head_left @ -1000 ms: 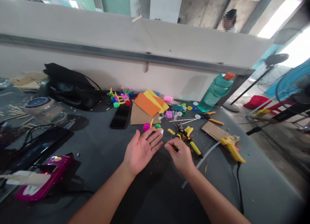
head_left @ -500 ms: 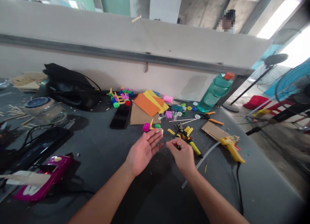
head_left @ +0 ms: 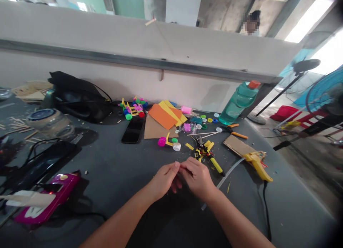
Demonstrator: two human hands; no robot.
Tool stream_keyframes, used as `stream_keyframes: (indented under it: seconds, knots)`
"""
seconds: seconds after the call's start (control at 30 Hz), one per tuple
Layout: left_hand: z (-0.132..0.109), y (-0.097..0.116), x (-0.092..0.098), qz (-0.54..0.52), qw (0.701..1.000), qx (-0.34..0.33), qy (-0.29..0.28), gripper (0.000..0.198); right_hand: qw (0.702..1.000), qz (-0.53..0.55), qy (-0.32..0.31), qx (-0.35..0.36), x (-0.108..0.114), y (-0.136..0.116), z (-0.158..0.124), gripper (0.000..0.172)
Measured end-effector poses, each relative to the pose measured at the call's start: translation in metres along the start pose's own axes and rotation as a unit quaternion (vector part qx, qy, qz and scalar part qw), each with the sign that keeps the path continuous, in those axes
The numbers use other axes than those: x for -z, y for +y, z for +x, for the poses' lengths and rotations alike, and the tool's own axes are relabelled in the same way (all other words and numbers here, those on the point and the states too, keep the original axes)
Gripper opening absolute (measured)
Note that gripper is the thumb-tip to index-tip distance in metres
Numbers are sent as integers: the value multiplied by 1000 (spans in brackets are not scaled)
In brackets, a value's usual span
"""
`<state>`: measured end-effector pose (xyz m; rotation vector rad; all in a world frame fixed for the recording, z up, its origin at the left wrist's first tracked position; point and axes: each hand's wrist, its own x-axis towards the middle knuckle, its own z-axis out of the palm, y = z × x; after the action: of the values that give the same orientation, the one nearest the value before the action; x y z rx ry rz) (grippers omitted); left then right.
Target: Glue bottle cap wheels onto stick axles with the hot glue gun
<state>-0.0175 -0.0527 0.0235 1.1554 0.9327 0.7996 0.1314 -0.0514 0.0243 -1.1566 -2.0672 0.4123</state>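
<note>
Left hand (head_left: pixel 164 180), flat and open a moment ago, now curled close against right hand (head_left: pixel 197 178), near the front edge of the dark grey table (head_left: pixel 112 176). Between the fingertips (head_left: pixel 174 165), apparently one tiny pale piece, too small for exact naming. Just beyond, a round white plastic cap (head_left: pixel 177 147) beside a magenta cap (head_left: pixel 162 141).

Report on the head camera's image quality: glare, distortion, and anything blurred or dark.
Head view: the bright window at right blows out to white; wide-angle distortion slants the metal rail and tips the water bottle; the person in the background is pixelated; the bottom right corner falls dark.
</note>
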Motion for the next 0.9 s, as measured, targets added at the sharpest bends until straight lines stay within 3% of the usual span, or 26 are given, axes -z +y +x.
stream_keyframes:
  seconds: [0.1, 0.3, 0.43, 0.63, 0.73, 0.9]
  knots:
    - [3, -2, 0, 5, 1000, 26, -8, 43, 1000, -21, 19, -12, 5, 4, 1, 25]
    - [7, 9, 20, -40, 981, -54, 181, 24, 999, -17, 25, -45, 5, 15, 1, 25]
    - [12, 7, 32, -60, 964, -38, 258, 18, 995, -11, 56, -85, 2, 19, 2, 24]
    - [32, -10, 35, -6, 979, 51, 197, 23, 989, -13, 75, -124, -3, 25, 3, 5]
    - [48, -13, 36, 103, 977, 74, 171, 21, 989, -6, 66, -134, -5, 26, 2, 8]
    - [71, -13, 34, 182, 964, 93, 169, 22, 988, -17, 46, -148, -8, 26, 2, 14]
